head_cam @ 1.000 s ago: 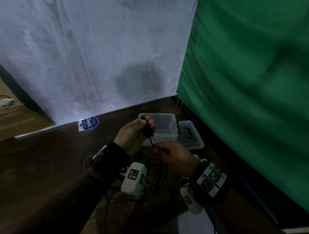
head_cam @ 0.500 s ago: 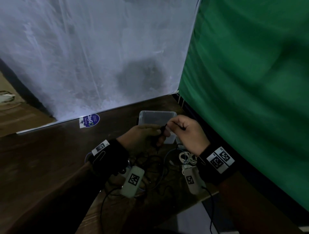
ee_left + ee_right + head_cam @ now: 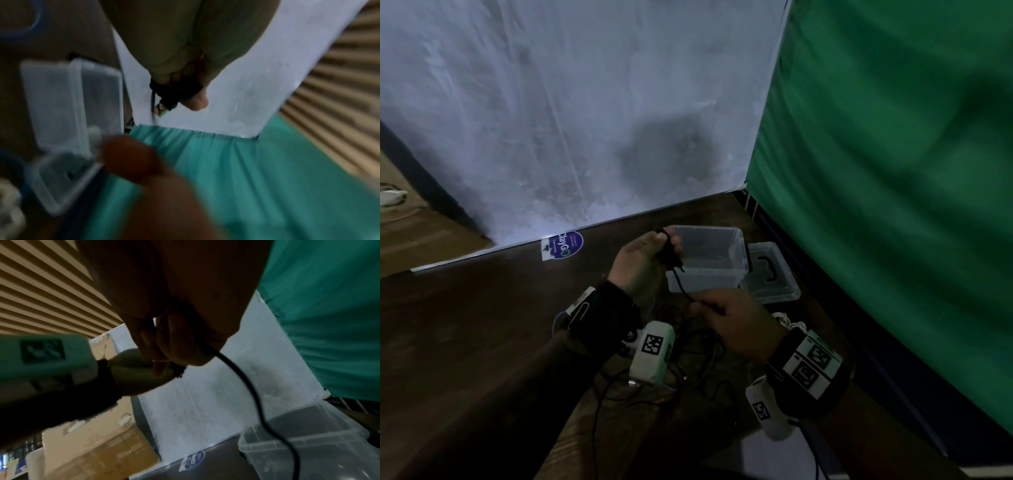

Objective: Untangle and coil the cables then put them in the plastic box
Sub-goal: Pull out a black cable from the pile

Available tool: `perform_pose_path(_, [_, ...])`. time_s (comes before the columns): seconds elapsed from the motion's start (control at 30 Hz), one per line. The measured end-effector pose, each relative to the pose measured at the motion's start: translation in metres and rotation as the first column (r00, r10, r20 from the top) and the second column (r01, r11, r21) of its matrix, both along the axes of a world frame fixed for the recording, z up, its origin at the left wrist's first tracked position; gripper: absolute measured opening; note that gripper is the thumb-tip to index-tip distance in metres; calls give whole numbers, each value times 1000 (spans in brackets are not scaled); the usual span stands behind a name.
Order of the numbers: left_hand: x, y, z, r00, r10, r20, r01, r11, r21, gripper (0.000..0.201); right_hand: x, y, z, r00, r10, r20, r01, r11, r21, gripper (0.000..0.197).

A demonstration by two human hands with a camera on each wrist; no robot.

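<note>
My left hand [image 3: 654, 250] is raised in front of the clear plastic box [image 3: 736, 240] and grips a small coil of black cable [image 3: 671, 255]; its USB plug [image 3: 164, 108] sticks out past the fingers. The loose run of that black cable [image 3: 252, 389] drops to my right hand [image 3: 705, 310], which pinches it lower down, nearer me. More tangled dark cables [image 3: 698, 346] lie on the wooden table below both hands. A white cable [image 3: 787, 322] lies bunched to the right of my right hand.
The box's lid [image 3: 774, 274] lies flat just right of the box. A green curtain [image 3: 893, 171] hangs close on the right and a white sheet [image 3: 585, 120] behind the table. A blue round sticker [image 3: 563, 245] marks the table's far edge.
My right hand has dropped from beside the left hand at the box to lower and nearer me, drawing the black cable down. The left hand has lifted slightly with the coil.
</note>
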State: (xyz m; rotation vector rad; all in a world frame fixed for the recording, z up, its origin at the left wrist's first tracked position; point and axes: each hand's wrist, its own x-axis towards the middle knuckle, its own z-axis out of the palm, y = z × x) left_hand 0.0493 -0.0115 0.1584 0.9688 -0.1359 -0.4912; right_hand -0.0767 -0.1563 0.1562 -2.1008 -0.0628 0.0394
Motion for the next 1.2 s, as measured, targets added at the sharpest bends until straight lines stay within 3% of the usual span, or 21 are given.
perform_pose_path(0.07, [-5, -1, -3, 980, 0, 201, -58, 958, 281, 21, -2, 1, 17, 999, 50, 5, -50, 998, -22, 18])
perform_pose_path(0.1, [-10, -2, -3, 958, -82, 275, -35, 918, 396, 21, -1, 1, 24, 999, 39, 27, -38, 999, -34, 18])
perform_pose_path(0.17, [-20, -4, -1, 924, -257, 283, 93, 869, 486, 21, 4, -6, 33, 993, -42, 108, 45, 999, -29, 17])
perform_pose_path(0.3, [-39, -7, 14, 900, -408, 154, 334, 872, 359, 26, 18, -31, 33, 947, -201, 250, 195, 980, 49, 16])
perform_pose_path(0.43, [-42, -6, 26, 866, -489, 105, 447, 851, 275, 26, 26, -41, 20, 941, -248, 231, 209, 961, 180, 16])
perform_pose_path(0.5, [-39, -5, 30, 878, -479, 0, 475, 872, 119, 23, 29, -38, 10, 939, -287, 189, 243, 944, 225, 18])
perform_pose_path(0.6, [-33, -4, 31, 844, -530, -80, 511, 841, -180, 21, 28, -26, -2, 948, -313, 50, 274, 889, 366, 21])
perform_pose_path(0.7, [-20, -3, 27, 881, -459, -116, 399, 851, -342, 24, 24, -17, -12, 965, -262, -4, 252, 923, 292, 21])
perform_pose_path(0.83, [2, 0, 21, 959, -210, -192, 131, 924, -358, 24, 13, -9, -25, 985, -160, -58, 166, 977, 134, 20])
perform_pose_path(0.93, [11, 2, 7, 985, -57, -163, 19, 974, -224, 22, 7, -2, -24, 990, -142, -15, 143, 986, 84, 24])
perform_pose_path(1.03, [6, 0, -7, 996, 55, 68, -63, 992, 108, 23, 7, -1, -12, 996, -86, 4, 85, 995, 47, 23])
perform_pose_path(1.07, [3, 0, -10, 979, 26, 202, -80, 961, 266, 23, 8, -2, -7, 997, -73, 1, 73, 996, 56, 19])
perform_pose_path(1.13, [-4, -2, -12, 901, -190, 389, -43, 855, 517, 22, 13, -5, 5, 997, -72, 8, 71, 996, 60, 13])
perform_pose_path(1.2, [-11, -3, -10, 860, -338, 381, 41, 792, 609, 24, 20, -10, 13, 993, -105, 58, 103, 994, 46, 12])
